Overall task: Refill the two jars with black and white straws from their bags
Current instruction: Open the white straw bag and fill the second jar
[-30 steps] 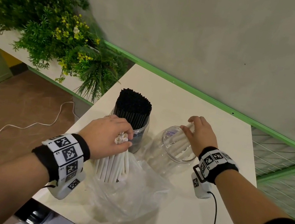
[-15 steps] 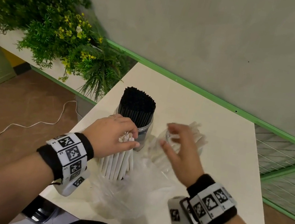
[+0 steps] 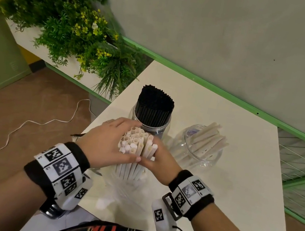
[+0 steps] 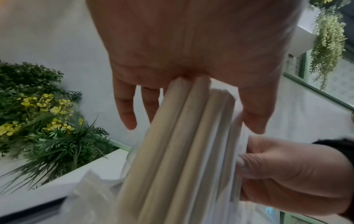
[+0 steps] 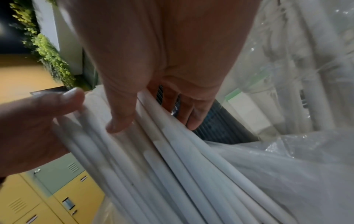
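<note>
- White straws [image 3: 136,143] are standing upright as a bundle in a clear plastic bag [image 3: 124,193] at the near edge of the white table [image 3: 236,189], open ends pointing up; their lower lengths are sitting inside the crumpled plastic.
- Left hand [image 3: 102,143] is wrapping the bundle from its left side, fingers curling round the far side and thumb lying across the near side; the left wrist view is showing the straws [image 4: 182,144] running down from the palm [image 4: 191,42].
- Right hand [image 3: 160,161] is closing on the bundle's right side, thumb meeting the left thumb in front; in the right wrist view its thumb [image 5: 120,106] is pressing on the straws [image 5: 172,166] while the fingers are curling behind them.
- Black straws [image 3: 155,105] are filling a clear jar [image 3: 148,128] just behind the bundle, standing upright and packed tight.
- Second clear jar [image 3: 197,153] is sitting to the right of the first, holding a few white straws [image 3: 208,137] leaning to the right over its rim.
- Green planter foliage with yellow flowers [image 3: 71,27] is lining the ledge left of the table; a white cable [image 3: 25,124] is trailing across the brown floor.
</note>
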A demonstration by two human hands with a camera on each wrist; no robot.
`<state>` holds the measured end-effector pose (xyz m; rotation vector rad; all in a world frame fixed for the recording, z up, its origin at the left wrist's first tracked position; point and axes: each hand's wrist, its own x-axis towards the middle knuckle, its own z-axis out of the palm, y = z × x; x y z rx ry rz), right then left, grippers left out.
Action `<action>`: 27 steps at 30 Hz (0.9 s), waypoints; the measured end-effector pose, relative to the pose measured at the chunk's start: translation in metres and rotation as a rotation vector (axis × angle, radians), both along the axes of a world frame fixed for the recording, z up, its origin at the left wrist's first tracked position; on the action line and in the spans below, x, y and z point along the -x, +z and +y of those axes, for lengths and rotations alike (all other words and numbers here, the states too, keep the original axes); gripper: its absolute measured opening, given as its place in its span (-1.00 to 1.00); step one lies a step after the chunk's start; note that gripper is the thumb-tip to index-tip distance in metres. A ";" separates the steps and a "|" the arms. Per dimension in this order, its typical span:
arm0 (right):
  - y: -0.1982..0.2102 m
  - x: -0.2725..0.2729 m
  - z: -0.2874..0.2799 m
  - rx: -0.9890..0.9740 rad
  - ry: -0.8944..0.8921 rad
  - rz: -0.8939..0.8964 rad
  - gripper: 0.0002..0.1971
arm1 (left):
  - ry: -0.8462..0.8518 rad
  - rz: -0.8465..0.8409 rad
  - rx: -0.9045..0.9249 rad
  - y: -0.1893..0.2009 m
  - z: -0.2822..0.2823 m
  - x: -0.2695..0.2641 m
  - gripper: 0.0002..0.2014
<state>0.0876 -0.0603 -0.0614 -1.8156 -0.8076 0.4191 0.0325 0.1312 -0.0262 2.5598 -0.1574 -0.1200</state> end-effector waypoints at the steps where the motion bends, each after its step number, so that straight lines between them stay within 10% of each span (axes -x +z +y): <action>1: -0.004 -0.001 0.001 0.031 -0.009 -0.015 -0.50 | 0.013 -0.021 -0.001 -0.001 -0.002 0.000 -0.15; 18: -0.004 0.012 -0.005 -0.064 -0.320 0.091 -0.81 | 0.104 -0.165 -0.056 -0.005 -0.018 -0.004 -0.47; 27: -0.009 0.023 0.007 -0.118 -0.372 0.038 -0.62 | 0.110 -0.162 -0.042 -0.006 -0.012 -0.005 -0.48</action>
